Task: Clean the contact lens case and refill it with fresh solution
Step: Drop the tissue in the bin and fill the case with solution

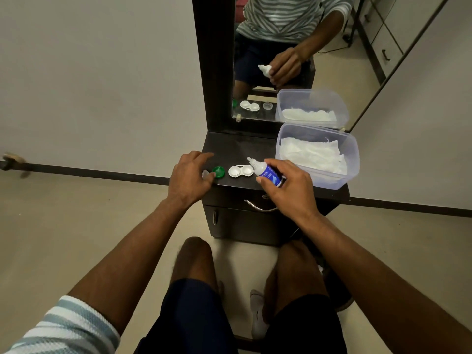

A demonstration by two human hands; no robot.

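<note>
Lens case (240,171): open, near the cabinet top's front edge; light, stiff, likely slippery; best pinched at its narrow middle.
Bottle (268,172): right hand (291,190) wraps it, nozzle tilted toward the case.
Left hand (190,178): fingers loosely spread, touching the green cap (218,172), gripping nothing.

white lens case (240,171), green cap (219,172), blue-labelled white bottle (267,172), black cabinet top (237,146), grey-and-white striped sleeve (63,328).
</note>
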